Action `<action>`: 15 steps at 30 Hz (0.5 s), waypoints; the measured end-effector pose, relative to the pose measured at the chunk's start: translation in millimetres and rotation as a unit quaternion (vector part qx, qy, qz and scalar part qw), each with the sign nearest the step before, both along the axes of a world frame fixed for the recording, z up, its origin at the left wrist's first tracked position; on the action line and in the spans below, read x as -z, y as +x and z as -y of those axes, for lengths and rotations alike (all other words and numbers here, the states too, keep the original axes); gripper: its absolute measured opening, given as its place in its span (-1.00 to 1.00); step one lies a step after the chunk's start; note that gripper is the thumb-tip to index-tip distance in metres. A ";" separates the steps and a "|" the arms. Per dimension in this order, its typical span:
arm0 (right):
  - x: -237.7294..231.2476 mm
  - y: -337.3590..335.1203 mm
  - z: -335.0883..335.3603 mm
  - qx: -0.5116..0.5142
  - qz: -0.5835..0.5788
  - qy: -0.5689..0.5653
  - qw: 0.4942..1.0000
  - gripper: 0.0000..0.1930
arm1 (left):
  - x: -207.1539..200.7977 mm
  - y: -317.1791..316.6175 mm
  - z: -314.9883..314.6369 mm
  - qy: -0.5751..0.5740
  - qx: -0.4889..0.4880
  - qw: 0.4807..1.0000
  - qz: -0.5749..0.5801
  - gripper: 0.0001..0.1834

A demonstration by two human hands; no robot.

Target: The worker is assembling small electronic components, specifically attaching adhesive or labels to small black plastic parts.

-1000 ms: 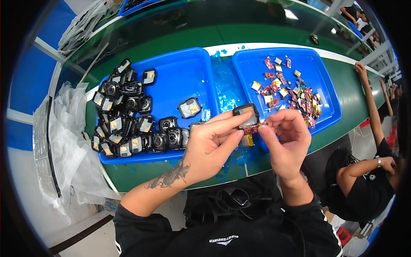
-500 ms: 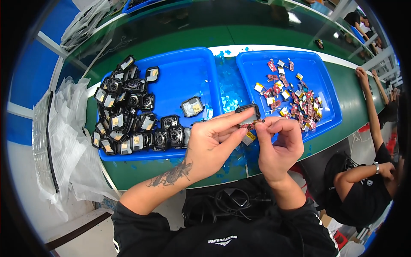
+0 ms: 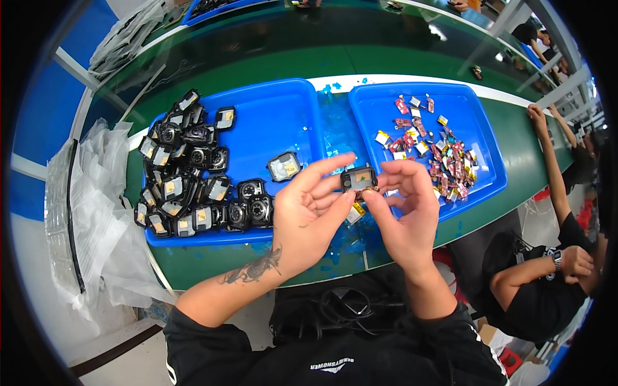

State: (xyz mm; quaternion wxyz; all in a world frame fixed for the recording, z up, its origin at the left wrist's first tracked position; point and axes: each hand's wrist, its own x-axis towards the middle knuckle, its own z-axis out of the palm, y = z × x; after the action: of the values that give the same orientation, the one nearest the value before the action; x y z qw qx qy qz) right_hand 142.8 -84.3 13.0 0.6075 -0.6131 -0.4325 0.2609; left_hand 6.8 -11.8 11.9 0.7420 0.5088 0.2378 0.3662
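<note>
A black smartwatch case (image 3: 359,179), its open inside facing up, is between my hands in front of the gap separating two blue trays. My left hand (image 3: 309,222) grips its left side, the thumb at the lower edge and the fingers spread partly behind. My right hand (image 3: 411,215) pinches the right side and lower edge between thumb and fingers. A small silver and yellow battery (image 3: 356,213) shows just below the case; whether it is attached is hidden by my thumbs. A strip of reddish circuit board runs along the case's lower edge.
The left blue tray (image 3: 273,116) holds a heap of black watch cases (image 3: 193,154), with one grey-backed case (image 3: 284,166) apart. Red boards and batteries (image 3: 450,164) fill part of the right blue tray (image 3: 492,141). Blue scraps litter the green table (image 3: 212,264). A co-worker (image 3: 547,283) is at the right.
The watch case has been turned so its inside faces up. My right hand has shifted from the red board at its edge to the case's right side. Both trays appear slightly shifted in view.
</note>
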 end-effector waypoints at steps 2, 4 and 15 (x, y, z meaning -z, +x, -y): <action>-2.4 0.2 1.0 -0.008 -0.008 0.004 1.000 -0.62 | -2.2 0.6 0.1 -0.011 0.007 1.000 0.004 -0.53; -4.9 1.8 2.3 -0.031 -0.006 0.002 0.999 -0.63 | -2.8 0.1 1.2 -0.022 0.012 1.000 0.009 -0.53; -31.8 54.3 -58.4 -0.151 -0.017 -0.062 0.986 -0.57 | -21.1 -8.4 -8.8 0.240 -0.171 0.954 -0.062 -0.59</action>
State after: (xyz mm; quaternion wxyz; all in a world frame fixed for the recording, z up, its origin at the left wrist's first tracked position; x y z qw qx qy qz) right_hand 197.1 -25.9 44.8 0.5289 -0.5726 -0.4928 0.3868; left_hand -1.5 -3.0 33.0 0.5080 0.6454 0.2712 0.5018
